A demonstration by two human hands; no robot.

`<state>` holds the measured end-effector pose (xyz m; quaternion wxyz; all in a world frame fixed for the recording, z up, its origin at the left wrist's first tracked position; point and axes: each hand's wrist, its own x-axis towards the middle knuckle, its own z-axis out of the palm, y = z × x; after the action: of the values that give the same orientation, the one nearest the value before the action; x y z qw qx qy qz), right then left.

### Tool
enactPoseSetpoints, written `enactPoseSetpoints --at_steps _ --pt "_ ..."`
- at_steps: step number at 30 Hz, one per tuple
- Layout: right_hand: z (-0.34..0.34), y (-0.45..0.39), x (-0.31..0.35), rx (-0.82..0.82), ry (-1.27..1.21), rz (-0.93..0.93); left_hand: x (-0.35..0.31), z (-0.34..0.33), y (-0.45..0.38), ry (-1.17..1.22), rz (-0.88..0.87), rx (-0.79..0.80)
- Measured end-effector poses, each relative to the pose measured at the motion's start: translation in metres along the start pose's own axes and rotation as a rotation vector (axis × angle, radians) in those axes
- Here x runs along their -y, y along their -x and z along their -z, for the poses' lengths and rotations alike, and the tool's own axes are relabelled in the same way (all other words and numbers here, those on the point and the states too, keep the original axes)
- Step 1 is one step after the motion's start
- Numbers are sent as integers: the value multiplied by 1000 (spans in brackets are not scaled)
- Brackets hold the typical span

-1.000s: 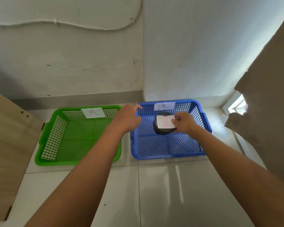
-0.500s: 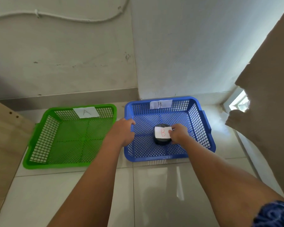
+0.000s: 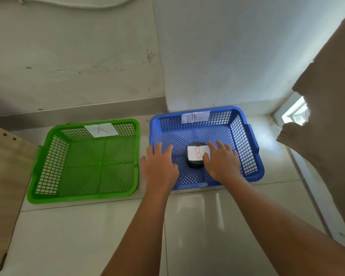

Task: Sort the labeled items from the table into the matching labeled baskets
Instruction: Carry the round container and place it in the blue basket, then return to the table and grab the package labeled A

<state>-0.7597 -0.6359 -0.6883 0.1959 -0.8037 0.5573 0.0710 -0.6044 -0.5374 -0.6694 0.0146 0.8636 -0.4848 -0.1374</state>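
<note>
Item: black round object (image 3: 195,165), low and cylindrical, with a white paper label (image 3: 197,152) on top bearing a red "B".
Item location: on the mesh floor of the blue basket (image 3: 253,156), near its centre.
Blue basket: own white tag (image 3: 195,117) at its 12 o'clock wall, letter faint.
Green basket (image 3: 48,156): at 9 o'clock of the blue one, white "A" tag (image 3: 101,130) on far wall.
Left hand (image 3: 159,166): fingers spread, grasping nothing, over the blue basket's 9 o'clock rim.
Right hand (image 3: 221,162): fingers spread, at 3 o'clock of the item, fingertip at the label's edge; not gripping.
</note>
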Motion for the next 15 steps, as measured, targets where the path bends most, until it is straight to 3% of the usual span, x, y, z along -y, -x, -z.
enactPoseSetpoints --at_steps 8,15 --pt "73 67 -3 59 209 85 -29 49 59 -24 51 183" --pt "212 151 49 99 157 53 -54 199 116 59 69 282"
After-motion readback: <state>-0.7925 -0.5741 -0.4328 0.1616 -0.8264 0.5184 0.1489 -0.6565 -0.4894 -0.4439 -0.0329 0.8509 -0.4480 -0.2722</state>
